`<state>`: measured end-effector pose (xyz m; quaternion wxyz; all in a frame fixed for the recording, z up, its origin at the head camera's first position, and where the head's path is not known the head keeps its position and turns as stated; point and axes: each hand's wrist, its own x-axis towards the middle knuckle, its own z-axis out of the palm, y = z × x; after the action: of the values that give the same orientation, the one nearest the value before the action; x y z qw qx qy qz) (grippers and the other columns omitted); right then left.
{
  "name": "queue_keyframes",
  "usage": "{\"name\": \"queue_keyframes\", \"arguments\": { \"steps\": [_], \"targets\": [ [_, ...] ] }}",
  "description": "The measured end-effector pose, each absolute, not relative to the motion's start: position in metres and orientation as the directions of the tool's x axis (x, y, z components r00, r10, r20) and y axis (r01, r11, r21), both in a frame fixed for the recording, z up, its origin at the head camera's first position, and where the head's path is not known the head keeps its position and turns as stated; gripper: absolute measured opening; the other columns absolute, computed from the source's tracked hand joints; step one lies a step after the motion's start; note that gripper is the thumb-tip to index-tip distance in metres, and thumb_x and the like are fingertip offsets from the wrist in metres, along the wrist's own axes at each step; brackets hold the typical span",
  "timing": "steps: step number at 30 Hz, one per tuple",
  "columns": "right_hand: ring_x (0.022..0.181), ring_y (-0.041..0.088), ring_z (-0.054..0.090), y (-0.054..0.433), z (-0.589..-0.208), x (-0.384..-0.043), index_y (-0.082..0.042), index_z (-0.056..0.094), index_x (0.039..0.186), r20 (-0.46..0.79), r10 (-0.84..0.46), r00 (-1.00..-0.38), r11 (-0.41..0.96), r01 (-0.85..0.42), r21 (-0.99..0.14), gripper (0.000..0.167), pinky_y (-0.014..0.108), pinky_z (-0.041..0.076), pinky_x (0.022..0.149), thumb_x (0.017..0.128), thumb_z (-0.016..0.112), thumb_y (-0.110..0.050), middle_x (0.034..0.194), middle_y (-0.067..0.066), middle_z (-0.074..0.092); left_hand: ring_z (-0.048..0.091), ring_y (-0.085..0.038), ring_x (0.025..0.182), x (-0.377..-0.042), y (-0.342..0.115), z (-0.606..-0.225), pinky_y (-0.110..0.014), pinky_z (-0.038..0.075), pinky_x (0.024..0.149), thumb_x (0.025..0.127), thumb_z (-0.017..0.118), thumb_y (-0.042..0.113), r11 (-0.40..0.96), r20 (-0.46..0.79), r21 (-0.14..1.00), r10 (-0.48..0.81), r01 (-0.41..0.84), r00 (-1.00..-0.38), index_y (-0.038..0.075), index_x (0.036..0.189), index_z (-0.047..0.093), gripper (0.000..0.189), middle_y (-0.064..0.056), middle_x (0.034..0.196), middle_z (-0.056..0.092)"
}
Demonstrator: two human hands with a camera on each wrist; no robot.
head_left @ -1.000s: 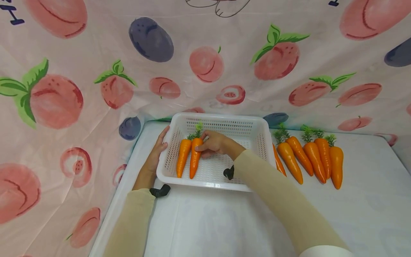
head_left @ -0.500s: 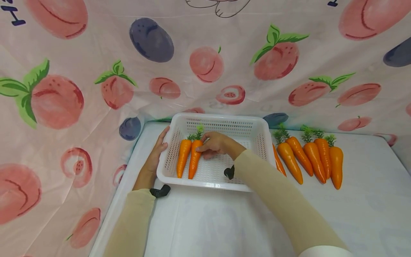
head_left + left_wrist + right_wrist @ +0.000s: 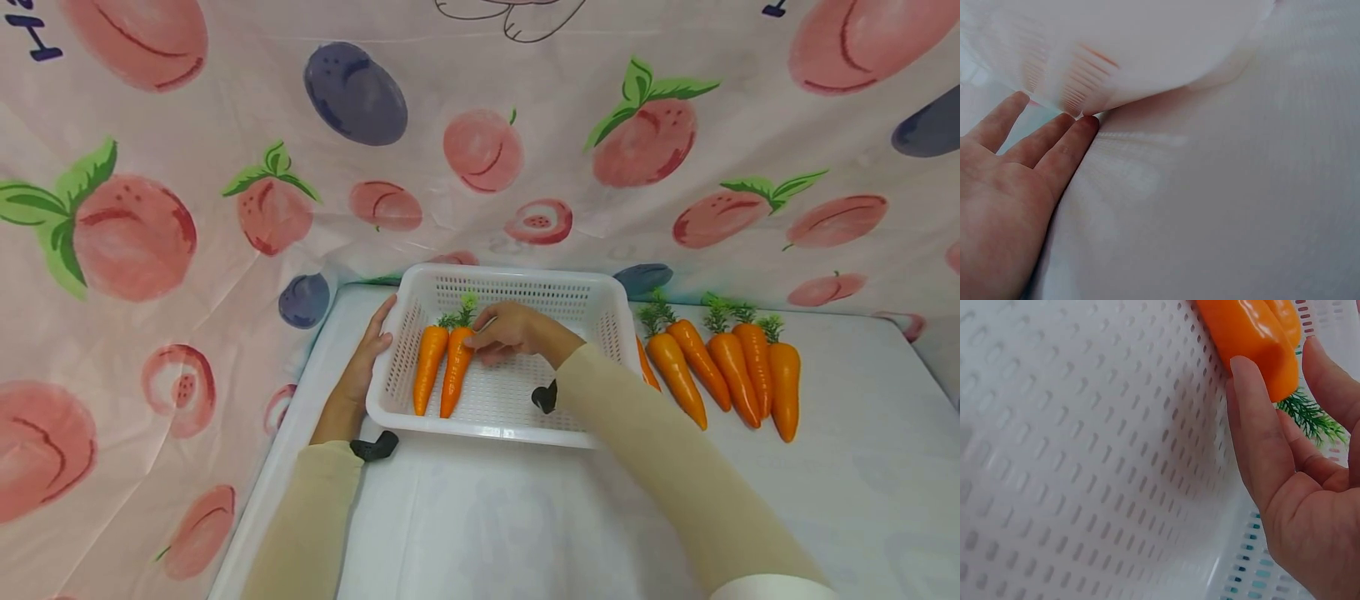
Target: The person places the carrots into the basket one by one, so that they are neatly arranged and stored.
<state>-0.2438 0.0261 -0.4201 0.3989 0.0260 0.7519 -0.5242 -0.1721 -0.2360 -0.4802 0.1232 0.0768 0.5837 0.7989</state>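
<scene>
carrots (image 3: 737, 379) beside basket (image 3: 480, 431), head view only

Shows behind and at left a pale pink, creased hanging sheet (image 3: 555, 125), printed with red peaches (image 3: 483, 150) and dark blue oval fruits (image 3: 356, 93); shows below a white, flat tabletop (image 3: 510, 517), softly lit.

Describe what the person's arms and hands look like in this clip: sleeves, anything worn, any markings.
The left hand and right hand are bare, with no gloves or rings visible. Plain beige long sleeves cover both forearms: left sleeve, right sleeve. A small black piece sits by each wrist, left and right. White fabric borders the right sleeve's upper end. No cables show.
</scene>
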Motion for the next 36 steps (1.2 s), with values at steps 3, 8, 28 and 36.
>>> {"name": "queue_keyframes", "arguments": {
  "steps": [3, 8, 28, 36],
  "targets": [
    [0.108, 0.030, 0.070, 0.030, -0.418, -0.244, -0.001, 0.056, 0.129, -0.629, -0.378, -0.680, 0.447, 0.460, -0.767, 0.048, 0.043, 0.059, 0.096, 0.089, 0.079, -0.013, 0.118, 0.016, 0.066, 0.031, -0.027, 0.151, -0.172, -0.236, -0.480, -0.045, 0.037, 0.119, 0.098, 0.041, 0.024, -0.279, -0.022, 0.955, 0.282, -0.104, -0.959, 0.044, 0.159, 0.025, 0.067, 0.003, 0.169, 0.025],
    [0.120, 0.035, 0.065, 0.036, -0.412, -0.243, 0.000, 0.054, 0.131, -0.619, -0.404, -0.673, 0.430, 0.458, -0.778, 0.048, 0.044, 0.058, 0.097, 0.091, 0.077, -0.012, 0.125, 0.016, 0.063, 0.031, -0.028, 0.151, -0.172, -0.236, -0.482, -0.044, 0.040, 0.116, 0.098, 0.042, 0.025, -0.271, -0.030, 0.957, 0.276, -0.108, -0.961, 0.045, 0.159, 0.026, 0.066, 0.004, 0.169, 0.026],
    [0.134, 0.040, 0.055, 0.081, -0.370, -0.242, -0.004, 0.046, 0.147, -0.572, -0.466, -0.675, 0.489, 0.342, -0.802, 0.063, 0.045, 0.057, 0.099, 0.095, 0.073, -0.026, 0.146, 0.021, 0.053, 0.035, -0.027, 0.148, -0.173, -0.236, -0.481, -0.034, 0.049, 0.109, 0.099, 0.041, 0.025, -0.285, -0.023, 0.952, 0.289, -0.109, -0.957, 0.044, 0.159, 0.024, 0.065, 0.000, 0.169, 0.024],
    [0.126, 0.035, 0.061, 0.124, -0.344, -0.239, -0.004, 0.046, 0.143, -0.527, -0.469, -0.708, 0.456, 0.317, -0.832, 0.056, 0.047, 0.055, 0.101, 0.097, 0.070, -0.024, 0.138, 0.019, 0.054, 0.028, -0.030, 0.152, -0.172, -0.237, -0.482, -0.038, 0.045, 0.113, 0.100, 0.040, 0.025, -0.289, -0.017, 0.951, 0.302, -0.108, -0.953, 0.044, 0.160, 0.022, 0.065, 0.002, 0.170, 0.022]
  ]
}}
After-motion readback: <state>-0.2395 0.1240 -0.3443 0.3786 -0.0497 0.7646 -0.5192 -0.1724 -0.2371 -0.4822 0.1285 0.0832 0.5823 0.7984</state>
